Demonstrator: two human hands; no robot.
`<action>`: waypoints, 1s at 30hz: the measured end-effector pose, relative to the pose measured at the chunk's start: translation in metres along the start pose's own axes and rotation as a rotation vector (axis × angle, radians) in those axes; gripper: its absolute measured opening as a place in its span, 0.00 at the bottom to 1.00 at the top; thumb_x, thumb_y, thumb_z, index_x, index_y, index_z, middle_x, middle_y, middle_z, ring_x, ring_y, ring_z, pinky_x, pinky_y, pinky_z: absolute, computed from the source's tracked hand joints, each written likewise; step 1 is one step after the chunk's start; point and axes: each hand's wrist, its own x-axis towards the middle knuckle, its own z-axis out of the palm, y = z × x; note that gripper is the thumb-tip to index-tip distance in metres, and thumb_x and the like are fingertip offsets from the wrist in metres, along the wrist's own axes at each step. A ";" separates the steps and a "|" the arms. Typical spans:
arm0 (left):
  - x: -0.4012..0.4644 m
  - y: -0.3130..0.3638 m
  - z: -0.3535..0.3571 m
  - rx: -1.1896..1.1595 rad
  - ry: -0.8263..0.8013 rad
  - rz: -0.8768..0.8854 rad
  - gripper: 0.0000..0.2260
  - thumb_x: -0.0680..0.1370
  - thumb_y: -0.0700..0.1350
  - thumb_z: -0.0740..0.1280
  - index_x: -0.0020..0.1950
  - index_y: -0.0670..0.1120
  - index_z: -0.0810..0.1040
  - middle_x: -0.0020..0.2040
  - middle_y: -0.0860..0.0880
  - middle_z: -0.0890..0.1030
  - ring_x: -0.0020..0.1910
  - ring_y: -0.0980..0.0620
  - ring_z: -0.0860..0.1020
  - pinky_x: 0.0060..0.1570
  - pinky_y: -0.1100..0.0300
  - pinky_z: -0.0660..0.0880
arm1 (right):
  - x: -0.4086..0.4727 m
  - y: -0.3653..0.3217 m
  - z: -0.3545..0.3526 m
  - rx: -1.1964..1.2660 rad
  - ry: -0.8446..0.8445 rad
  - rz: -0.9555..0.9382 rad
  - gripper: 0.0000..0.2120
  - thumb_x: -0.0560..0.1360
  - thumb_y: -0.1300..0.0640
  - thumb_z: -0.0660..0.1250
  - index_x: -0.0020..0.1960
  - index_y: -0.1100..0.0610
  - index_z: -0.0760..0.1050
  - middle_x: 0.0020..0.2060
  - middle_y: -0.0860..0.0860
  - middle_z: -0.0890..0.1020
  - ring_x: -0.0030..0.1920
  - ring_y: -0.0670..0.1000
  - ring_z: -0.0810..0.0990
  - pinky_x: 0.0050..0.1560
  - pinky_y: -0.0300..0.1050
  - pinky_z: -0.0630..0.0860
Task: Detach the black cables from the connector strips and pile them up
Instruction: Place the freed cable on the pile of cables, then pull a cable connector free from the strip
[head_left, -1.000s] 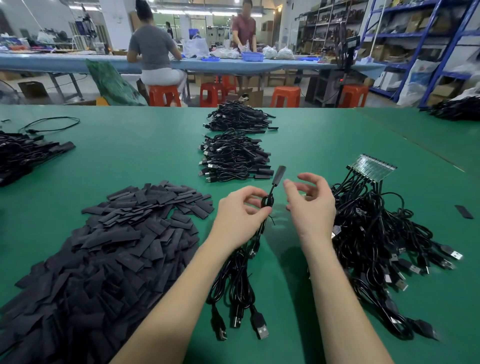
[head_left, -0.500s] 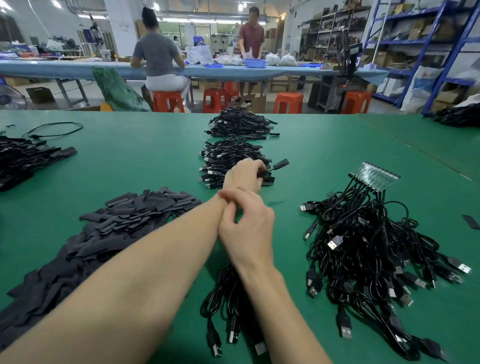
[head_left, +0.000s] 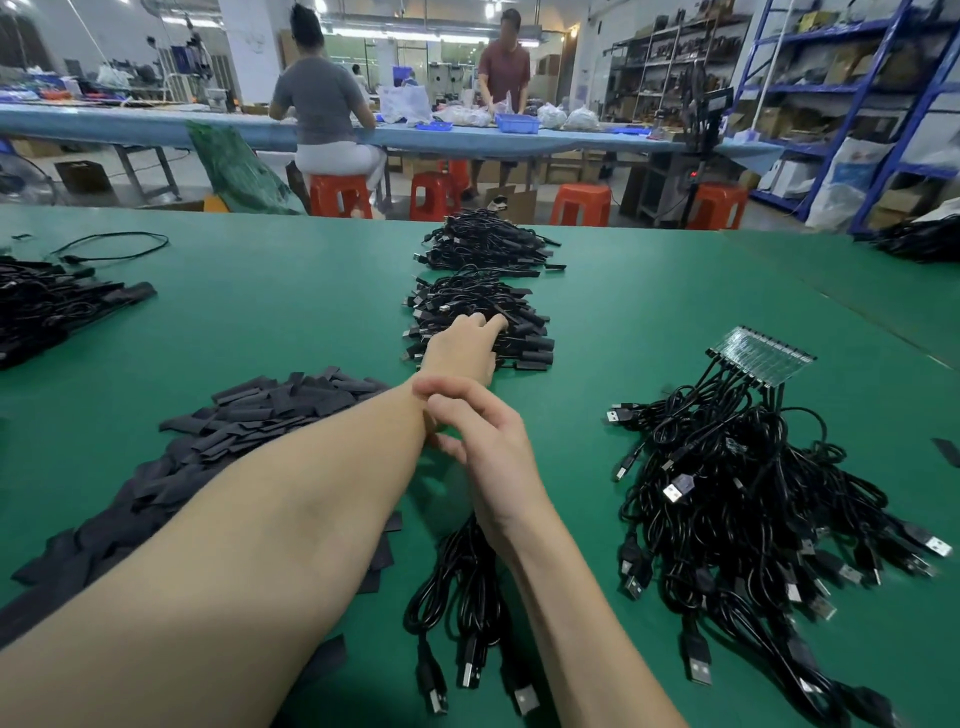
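Observation:
My left arm reaches forward and my left hand (head_left: 465, 345) lies with its fingers stretched out on the nearer pile of detached black cables (head_left: 519, 332). My right hand (head_left: 485, 441) sits behind it, its loosely bent fingers touching my left wrist; I see nothing held in it. A small bunch of black USB cables (head_left: 462, 597) lies under my right forearm. To the right, a clear connector strip (head_left: 761, 353) has several black cables plugged into it, and they trail into a tangled heap (head_left: 727, 509).
A second cable pile (head_left: 488, 244) lies farther back on the green table (head_left: 623, 322). A heap of flat black sleeves (head_left: 218, 447) spreads at the left, with more black parts (head_left: 47, 306) at the far left edge. Two people work at a blue bench behind.
My left hand carried a detached cable from the table's middle forward to the nearer pile and now lies stretched out on it. My right hand moved left onto my left wrist.

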 end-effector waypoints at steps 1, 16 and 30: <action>-0.001 -0.002 -0.002 0.034 -0.032 -0.020 0.17 0.78 0.42 0.68 0.67 0.48 0.72 0.57 0.45 0.77 0.55 0.42 0.78 0.49 0.48 0.78 | 0.000 0.000 -0.002 -0.007 0.003 0.027 0.08 0.70 0.55 0.68 0.45 0.50 0.85 0.44 0.45 0.85 0.46 0.43 0.80 0.57 0.47 0.78; -0.103 0.017 -0.036 -0.251 -0.326 -0.431 0.07 0.78 0.54 0.66 0.53 0.54 0.79 0.53 0.49 0.82 0.46 0.51 0.78 0.46 0.61 0.70 | 0.009 -0.018 -0.072 -1.019 0.166 0.332 0.08 0.72 0.45 0.72 0.43 0.49 0.82 0.41 0.46 0.85 0.45 0.48 0.82 0.46 0.42 0.75; -0.114 0.011 -0.060 -0.854 -0.188 -0.576 0.05 0.79 0.47 0.70 0.51 0.45 0.82 0.48 0.46 0.85 0.41 0.52 0.82 0.46 0.57 0.80 | 0.001 -0.018 -0.070 -0.448 0.131 0.401 0.03 0.71 0.55 0.78 0.45 0.51 0.86 0.39 0.47 0.86 0.36 0.47 0.73 0.29 0.37 0.66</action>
